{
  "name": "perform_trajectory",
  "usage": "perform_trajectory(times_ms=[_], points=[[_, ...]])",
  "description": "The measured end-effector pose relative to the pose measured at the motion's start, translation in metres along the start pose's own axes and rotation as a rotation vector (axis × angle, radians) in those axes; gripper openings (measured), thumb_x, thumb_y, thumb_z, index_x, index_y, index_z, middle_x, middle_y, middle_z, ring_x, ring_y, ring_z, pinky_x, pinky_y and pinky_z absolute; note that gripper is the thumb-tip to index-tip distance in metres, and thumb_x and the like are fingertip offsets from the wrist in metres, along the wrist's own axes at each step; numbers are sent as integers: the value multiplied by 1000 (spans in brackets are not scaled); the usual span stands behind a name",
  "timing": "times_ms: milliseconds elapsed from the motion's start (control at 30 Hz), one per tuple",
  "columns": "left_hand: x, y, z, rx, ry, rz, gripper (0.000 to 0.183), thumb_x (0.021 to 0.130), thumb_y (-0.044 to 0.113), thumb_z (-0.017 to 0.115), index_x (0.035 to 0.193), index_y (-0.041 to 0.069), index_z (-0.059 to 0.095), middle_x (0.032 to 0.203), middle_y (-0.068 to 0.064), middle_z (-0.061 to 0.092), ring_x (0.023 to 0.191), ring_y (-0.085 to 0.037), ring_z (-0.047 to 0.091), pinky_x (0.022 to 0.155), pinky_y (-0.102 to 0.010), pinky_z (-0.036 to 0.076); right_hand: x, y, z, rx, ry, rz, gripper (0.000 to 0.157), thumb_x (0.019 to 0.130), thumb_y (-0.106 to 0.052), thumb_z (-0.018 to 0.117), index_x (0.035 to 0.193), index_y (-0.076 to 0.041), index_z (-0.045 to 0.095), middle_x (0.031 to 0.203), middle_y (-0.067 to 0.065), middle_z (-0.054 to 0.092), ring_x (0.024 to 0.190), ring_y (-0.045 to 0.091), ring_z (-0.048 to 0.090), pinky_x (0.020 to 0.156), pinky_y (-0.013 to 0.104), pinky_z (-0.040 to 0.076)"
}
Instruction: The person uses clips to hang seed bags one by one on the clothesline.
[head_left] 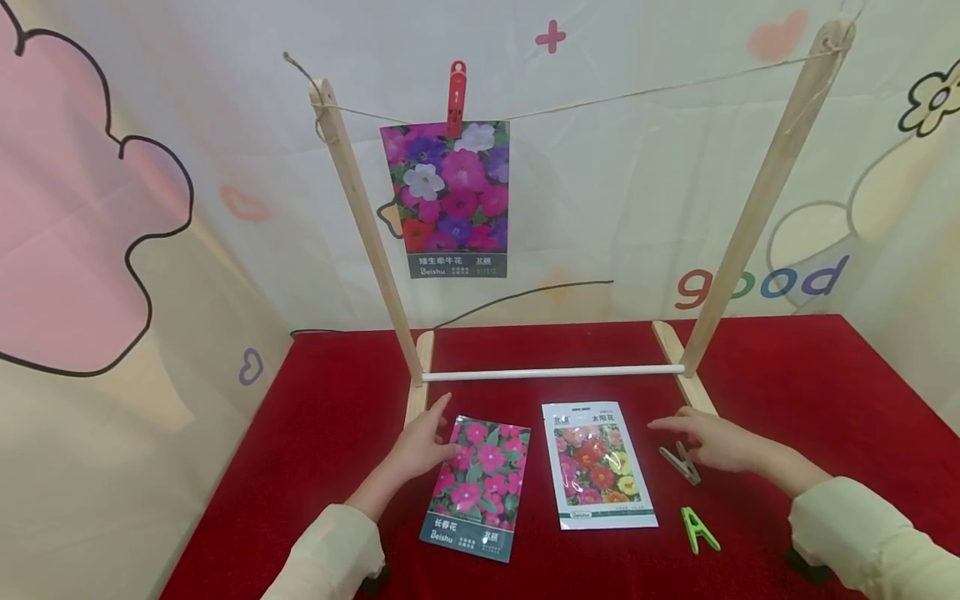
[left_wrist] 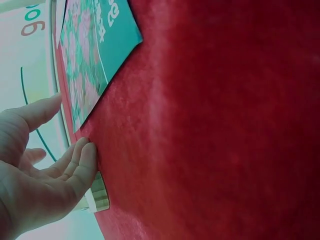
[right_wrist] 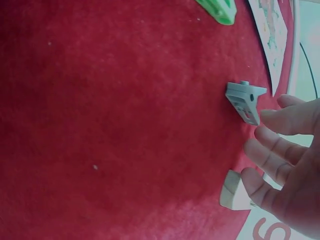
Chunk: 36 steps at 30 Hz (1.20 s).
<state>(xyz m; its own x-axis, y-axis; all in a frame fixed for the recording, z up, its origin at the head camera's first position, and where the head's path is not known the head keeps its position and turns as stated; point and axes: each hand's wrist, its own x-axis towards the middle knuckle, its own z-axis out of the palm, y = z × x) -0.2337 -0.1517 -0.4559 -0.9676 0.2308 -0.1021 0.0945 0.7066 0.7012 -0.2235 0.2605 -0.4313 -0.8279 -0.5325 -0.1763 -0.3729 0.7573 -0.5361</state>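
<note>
My left hand [head_left: 422, 442] hovers at the left edge of a seed packet with pink flowers [head_left: 480, 487]; its fingers are loosely bent and hold nothing. In the left wrist view, that hand [left_wrist: 45, 175] is apart from the packet's corner. My right hand [head_left: 716, 442] is over a grey clothespin [head_left: 680, 462], fingers spread and nothing gripped. The right wrist view has the grey clothespin [right_wrist: 245, 100] just off the fingertips. Between the hands lies a white seed packet [head_left: 600, 467]. A green clothespin [head_left: 699, 530] lies nearer the front.
A wooden frame has two posts [head_left: 772, 192] joined by a white rod [head_left: 555, 372]. From the twine [head_left: 645, 93] between the post tops hangs a petunia seed packet [head_left: 453, 200], clipped by a red clothespin [head_left: 456, 100]. Red cloth [head_left: 300, 500] covers the table.
</note>
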Motion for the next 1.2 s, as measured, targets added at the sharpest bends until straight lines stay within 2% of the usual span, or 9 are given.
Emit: perform_trajectory(times_ms=[100,333,533,667,900,1000,1100,1200], points=[[3,-1,2,2,-12,-5,78,74,15,69,139,10,25,110,-16,52,80,-19,55,69,-31,52,0,1,3,-2,-3,-7,47,72,7,59,118,-3,53,99,11,50,82,17,42,58,17,43],[9,2,1,22,-24,-36,72,76,14,67,137,9,29,99,-13,55,85,-21,53,70,-32,51,0,2,7,-72,4,-20,42,73,5,59,112,-7,59,92,4,51,78,13,41,58,16,42],[13,4,1,40,-52,-33,70,76,12,66,136,8,31,80,-7,55,68,-16,50,58,-25,44,-1,4,8,-85,0,-46,40,71,5,60,109,-7,61,88,3,50,74,11,40,57,17,41],[15,3,3,55,-69,-38,69,76,12,66,136,7,32,77,-6,55,66,-15,50,56,-25,42,-1,7,10,-84,-1,-37,38,71,2,62,108,-7,62,88,2,51,75,10,41,59,17,42],[18,5,5,44,-95,-89,70,76,14,67,136,9,33,73,-4,54,65,-15,50,58,-25,45,-3,13,12,-52,-8,-28,35,72,-1,64,107,-5,62,89,1,53,74,9,43,60,18,42],[18,9,5,53,-106,-93,69,76,16,67,136,10,34,76,-6,56,68,-16,53,63,-28,48,-5,14,13,-22,-5,-20,34,72,-1,63,106,-5,62,89,2,53,74,10,43,60,19,42],[18,12,5,72,-108,-97,68,75,18,68,135,11,36,95,-11,60,84,-21,56,75,-36,50,-6,14,13,-8,-2,-10,34,72,-2,64,106,-5,62,89,2,54,74,11,43,60,19,41],[19,14,5,86,-103,-108,65,75,19,68,133,11,39,113,-13,56,100,-27,53,83,-44,47,-6,14,14,1,1,7,34,72,-3,65,105,-6,62,88,2,54,74,11,44,59,19,41]])
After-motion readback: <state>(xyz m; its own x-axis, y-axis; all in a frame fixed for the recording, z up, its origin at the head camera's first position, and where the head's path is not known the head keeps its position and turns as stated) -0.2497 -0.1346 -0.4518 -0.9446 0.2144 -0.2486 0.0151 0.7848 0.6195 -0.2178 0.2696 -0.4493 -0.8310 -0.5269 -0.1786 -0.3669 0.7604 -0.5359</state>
